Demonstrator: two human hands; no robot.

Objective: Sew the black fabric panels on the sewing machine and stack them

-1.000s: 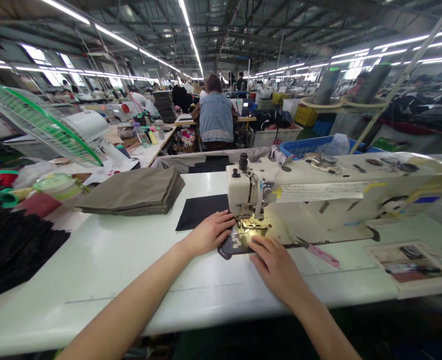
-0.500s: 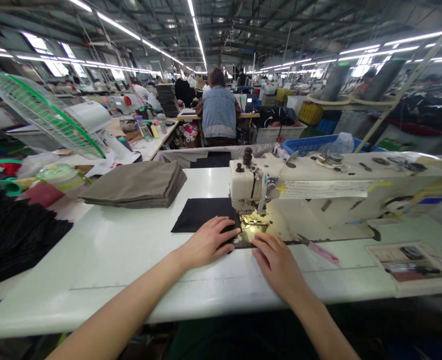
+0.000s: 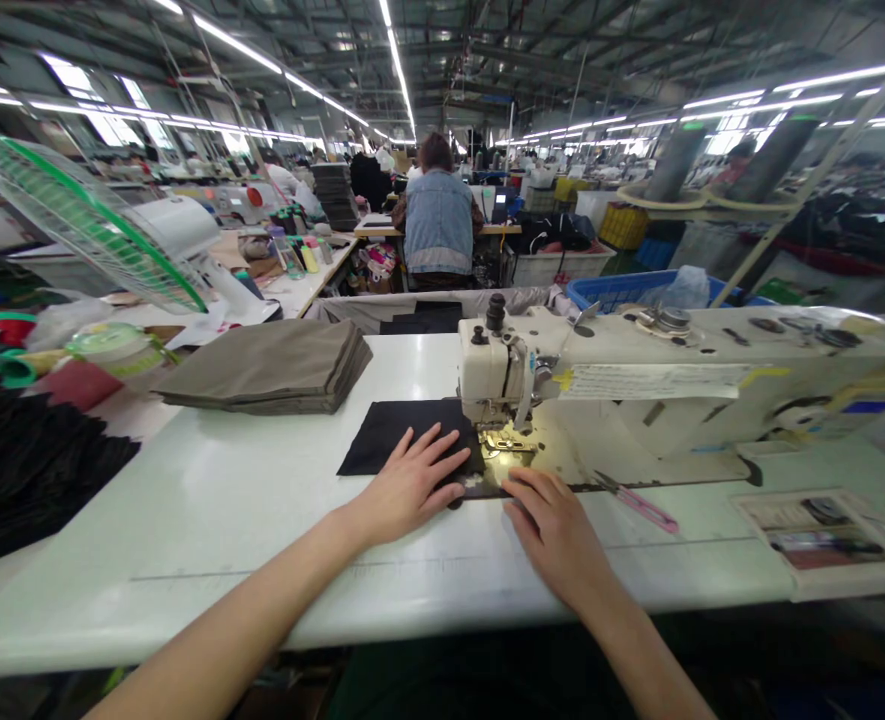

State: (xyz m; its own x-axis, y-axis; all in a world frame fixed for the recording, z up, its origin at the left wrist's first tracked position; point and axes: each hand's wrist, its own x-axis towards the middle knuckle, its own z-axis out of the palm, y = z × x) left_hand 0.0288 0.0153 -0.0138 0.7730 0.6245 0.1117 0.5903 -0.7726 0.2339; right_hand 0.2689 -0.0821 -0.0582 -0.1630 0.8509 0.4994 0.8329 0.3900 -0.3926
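Note:
A black fabric piece [image 3: 382, 432] lies flat on the pale table [image 3: 262, 520], its right edge at the lit needle area of the sewing machine [image 3: 487, 370]. My left hand [image 3: 412, 480] rests with fingers spread on the fabric's lower right part. Just right of it, my right hand [image 3: 554, 520] touches the metal plate in front of the needle, fingers slightly bent and nothing in them. Pink-handled snips [image 3: 648, 508] lie to the right of that hand.
A stack of grey-brown fabric [image 3: 269, 370] stands at the back left, near a green-white fan [image 3: 89, 220]. Black cloth [image 3: 29, 460] is piled far left. A tray of small items [image 3: 824, 540] sits at right. Ahead sits a person [image 3: 439, 220].
My left hand has shifted a little left and its fingers have spread wider. The black fabric's left part has turned slightly toward me. My right hand has hardly moved.

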